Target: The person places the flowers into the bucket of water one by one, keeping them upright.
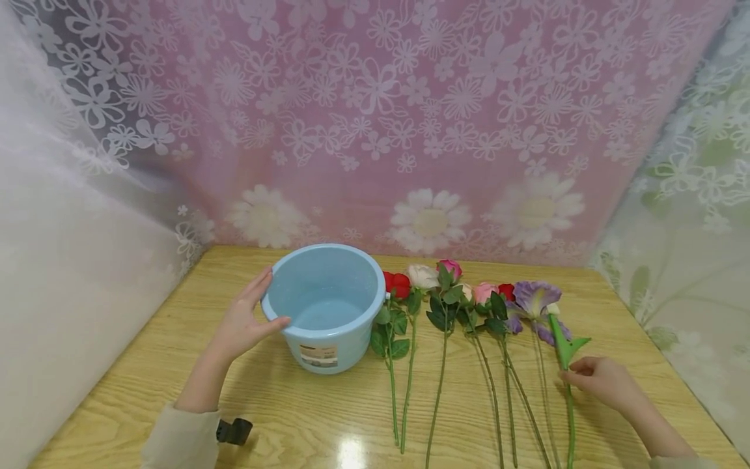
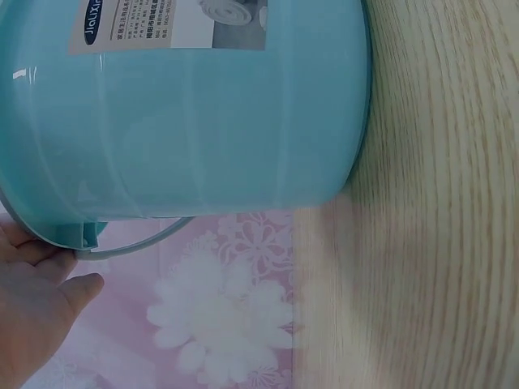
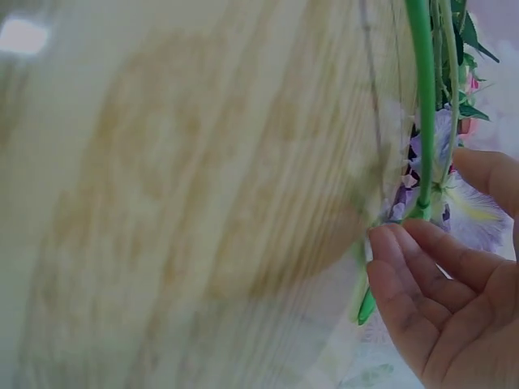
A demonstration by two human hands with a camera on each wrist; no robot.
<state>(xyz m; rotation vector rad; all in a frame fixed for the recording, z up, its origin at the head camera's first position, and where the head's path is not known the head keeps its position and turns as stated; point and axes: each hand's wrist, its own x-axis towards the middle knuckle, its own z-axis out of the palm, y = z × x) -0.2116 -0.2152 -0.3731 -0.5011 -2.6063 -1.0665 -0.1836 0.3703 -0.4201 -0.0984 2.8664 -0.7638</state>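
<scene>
In the head view, my left hand rests on the left rim of a light blue plastic bucket, thumb extended along the front edge. The left wrist view shows its fingers at the rim beside the handle joint, the thumb apart from the wall. At the right, my right hand reaches to an artificial flower with a small white head and broad green leaves. Its green stem passes between thumb and fingers; the fingertips touch it, while a gap shows at the thumb.
Right of the bucket lie several artificial flowers in a row: a red flower, a white flower, pink roses and a purple iris. Their stems point toward me across the wooden table. A patterned pink curtain hangs behind.
</scene>
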